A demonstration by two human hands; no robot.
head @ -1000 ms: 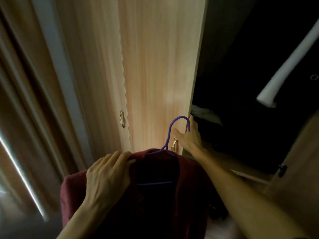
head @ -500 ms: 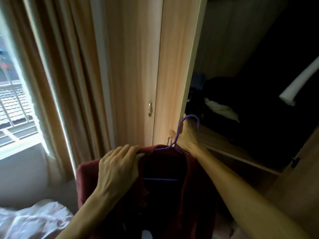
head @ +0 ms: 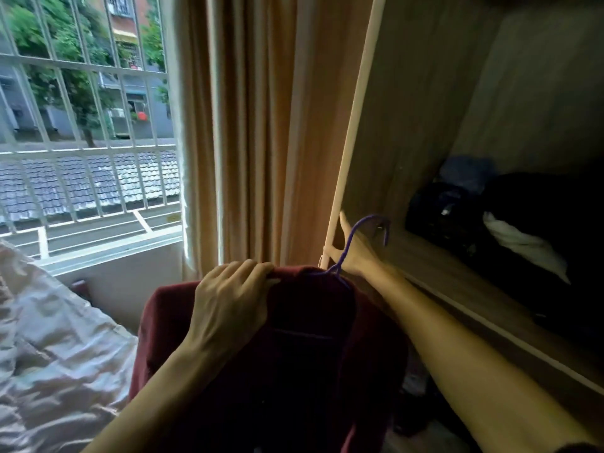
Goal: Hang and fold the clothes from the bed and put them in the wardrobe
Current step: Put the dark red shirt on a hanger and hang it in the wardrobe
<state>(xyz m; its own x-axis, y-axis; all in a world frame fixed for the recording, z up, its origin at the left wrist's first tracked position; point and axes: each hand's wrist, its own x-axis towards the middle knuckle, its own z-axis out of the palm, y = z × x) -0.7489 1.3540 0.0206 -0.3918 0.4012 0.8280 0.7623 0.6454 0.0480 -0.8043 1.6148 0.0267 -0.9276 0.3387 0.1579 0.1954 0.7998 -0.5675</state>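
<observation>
- the dark red garment, soft and matte, hangs on a thin purple wire hanger. it is held up in front of the open wardrobe, not yet inside, and the curved hook stands free above the collar.
- the left hand clasps the garment's shoulder over the hanger arm. the right hand, blurred, seems to grip the white edge of the pale wood-grain wardrobe door.
- a second ago that door faced the camera, barely ajar. now it is swung wide and seen edge-on, baring a flat wooden shelf with a dark heap of clothes and a limp white cloth.
- the way in looks clear, so hooking the hanger up is likely next. no rail shows here.
- further out are a pleated tan curtain, a barred window and crumpled glossy white bedding.
</observation>
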